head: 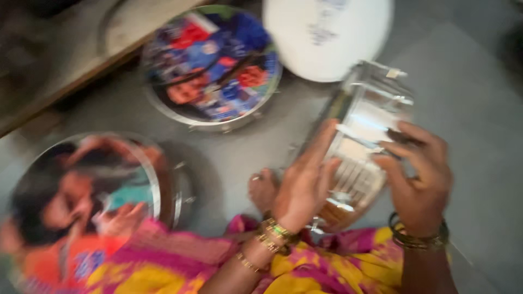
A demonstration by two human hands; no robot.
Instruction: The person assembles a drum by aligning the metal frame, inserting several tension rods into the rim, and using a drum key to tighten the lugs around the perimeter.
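Hands grip shiny ribbed steel container.

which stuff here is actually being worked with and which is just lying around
In hand:
- shiny steel container, tilted, held between both hands
- left hand on its near side
- right hand on its far side

Lying about:
- round tin with a picture-covered lid
- second picture-covered tin, at lower left
- white round lid, at the top
- grey floor
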